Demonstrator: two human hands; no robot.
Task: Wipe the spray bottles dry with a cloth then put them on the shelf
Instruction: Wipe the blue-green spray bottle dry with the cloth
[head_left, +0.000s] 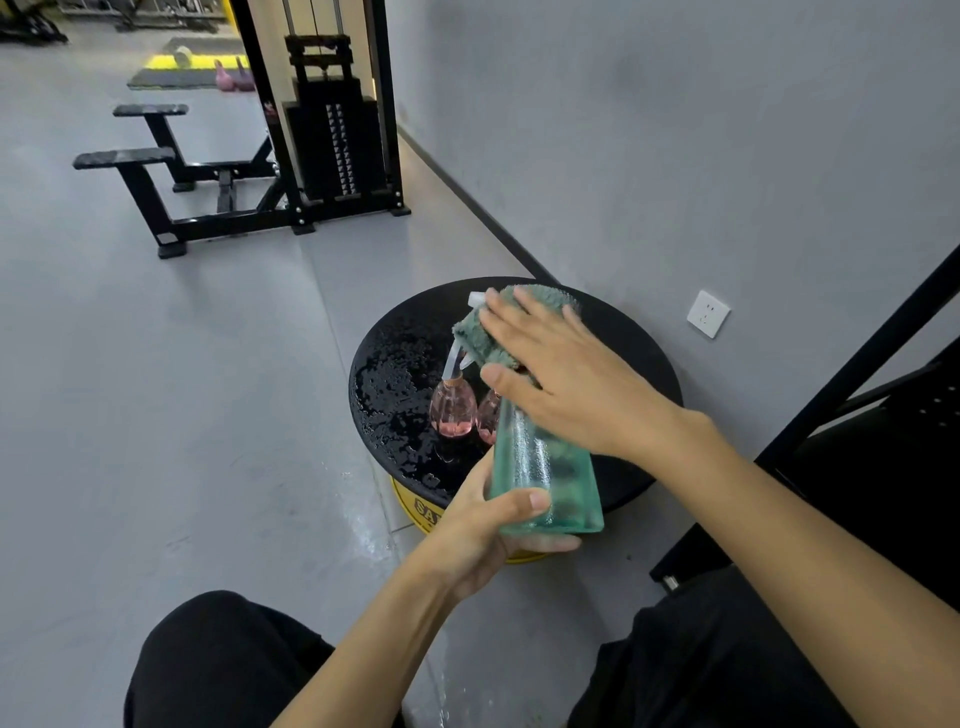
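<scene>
Head view: left hand (483, 540) gripping base of green spray bottle (545, 478), held tilted above wet round black table (395, 395). Right hand (566, 379), fingers spread, pressing green cloth (483, 338) on bottle top. Two pink spray bottles (453, 410) standing behind on table.

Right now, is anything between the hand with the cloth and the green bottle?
Only the cloth itself. The right hand presses it on the top of the green bottle, which the left hand holds by its base. Two pink bottles stand behind on the wet round table, not in the way.
</scene>
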